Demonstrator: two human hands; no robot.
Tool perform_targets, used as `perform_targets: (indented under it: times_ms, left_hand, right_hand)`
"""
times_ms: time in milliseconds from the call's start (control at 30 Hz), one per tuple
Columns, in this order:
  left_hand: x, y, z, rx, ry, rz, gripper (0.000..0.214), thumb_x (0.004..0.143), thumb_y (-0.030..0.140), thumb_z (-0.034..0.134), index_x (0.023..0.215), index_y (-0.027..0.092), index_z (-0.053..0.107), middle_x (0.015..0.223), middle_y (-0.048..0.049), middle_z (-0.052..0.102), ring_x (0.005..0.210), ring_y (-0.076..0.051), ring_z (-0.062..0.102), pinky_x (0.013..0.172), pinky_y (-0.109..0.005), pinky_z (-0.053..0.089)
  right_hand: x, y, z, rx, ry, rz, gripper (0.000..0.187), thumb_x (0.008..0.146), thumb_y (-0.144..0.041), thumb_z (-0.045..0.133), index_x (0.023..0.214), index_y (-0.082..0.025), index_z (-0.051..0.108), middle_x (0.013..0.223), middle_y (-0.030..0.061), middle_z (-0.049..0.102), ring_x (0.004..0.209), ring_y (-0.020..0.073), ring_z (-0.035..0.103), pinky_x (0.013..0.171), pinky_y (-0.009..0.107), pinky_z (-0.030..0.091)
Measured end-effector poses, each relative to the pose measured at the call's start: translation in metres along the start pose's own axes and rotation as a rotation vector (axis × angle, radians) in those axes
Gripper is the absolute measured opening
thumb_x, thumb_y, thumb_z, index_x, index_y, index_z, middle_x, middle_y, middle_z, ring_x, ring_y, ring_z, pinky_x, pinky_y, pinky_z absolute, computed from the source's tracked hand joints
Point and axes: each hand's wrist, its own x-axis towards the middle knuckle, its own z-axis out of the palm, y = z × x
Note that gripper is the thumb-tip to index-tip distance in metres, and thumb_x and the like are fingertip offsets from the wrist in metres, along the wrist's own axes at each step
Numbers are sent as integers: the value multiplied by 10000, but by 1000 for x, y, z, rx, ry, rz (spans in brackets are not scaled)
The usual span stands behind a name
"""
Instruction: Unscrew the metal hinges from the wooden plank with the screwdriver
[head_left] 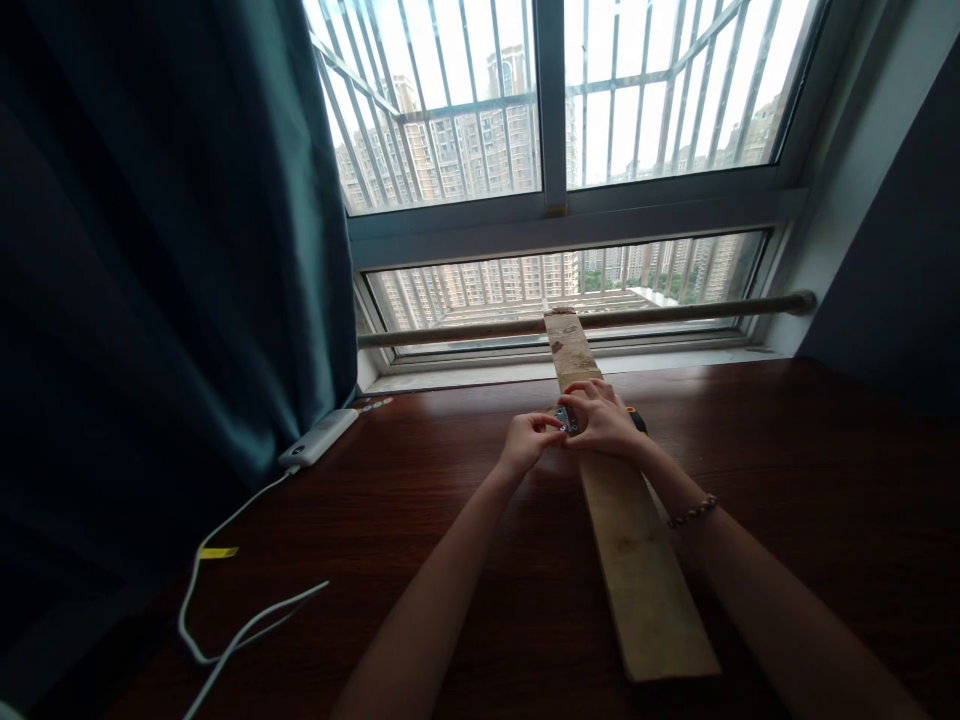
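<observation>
A long wooden board (643,570) lies lengthwise on the dark reddish table, its far end reaching the rail at the window. At the board's left edge is a small metal piece with holes, resembling a hinge (568,420). My left hand (531,440) pinches this piece from the left with thumb and fingertips. My right hand (604,418) arches across the board, thumb and fingers closed around the same piece, partly covering it. Just beyond my right wrist, a black and orange object (637,419) shows in part; its kind is hidden.
A white power strip or adapter (321,438) with a white cable (196,590) lies at the left, beside a blue curtain (300,250). Yellow tape (219,553) is near the cable. A horizontal rail (682,313) runs before the barred window.
</observation>
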Motion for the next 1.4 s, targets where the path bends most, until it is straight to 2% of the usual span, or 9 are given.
perform_targets:
  times_ms: [133,300,633,933,1067,1200,1300,1400]
  left_hand:
    - [-1,-1,4,-52,36,-43,259,490,288,729,663,103,672,480,52,398,481,-53,304,477,-204,225]
    - [-1,-6,9,-20,100,4,246,535,286,703,695,104,668,497,41,423,482,-62,322,477,-205,246]
    - [-10,9,7,379,175,90,166,612,298,650,725,180,681,573,20,502,530,-91,416,524,-215,291]
    - [-4,4,4,179,98,17,234,577,308,671,729,131,683,498,33,461,474,-72,364,477,-206,264]
    - [-1,3,1,154,51,10,232,562,291,675,712,113,677,497,37,443,474,-65,354,466,-201,251]
    - [1,-2,0,130,27,-9,269,544,309,687,710,97,676,496,35,447,479,-66,355,464,-202,252]
    - [0,-5,2,131,40,20,275,562,326,679,726,105,676,499,36,445,480,-67,358,471,-204,264]
    - [-4,-4,4,187,101,91,247,599,342,656,735,136,679,520,29,472,496,-77,383,486,-208,283]
  right_hand:
    - [0,0,-1,-2,-14,5,624,507,-462,692,1102,-350,544,1199,1,426,1153,296,263,921,443,303]
    - [-1,-1,-1,1,-4,10,612,521,-455,684,1107,-351,541,1200,0,431,1151,295,265,924,444,299]
    - [0,2,2,30,3,14,606,515,-478,694,1091,-351,554,1194,-6,441,1156,289,271,930,441,299]
    - [0,3,0,26,-9,-12,613,525,-508,687,1103,-358,544,1192,-3,436,1152,292,272,933,441,295]
    - [-1,4,-1,39,-18,-28,633,526,-602,656,1096,-347,552,1184,9,438,1161,296,266,930,435,299]
    - [-1,4,0,43,-5,-35,620,530,-598,659,1086,-344,559,1184,11,445,1165,302,267,926,442,300]
    - [-1,4,0,48,-4,-31,618,525,-581,671,1085,-344,561,1185,11,448,1162,304,273,926,449,299]
    - [0,4,0,61,-1,-21,607,535,-589,665,1083,-348,564,1184,13,453,1162,304,274,924,454,301]
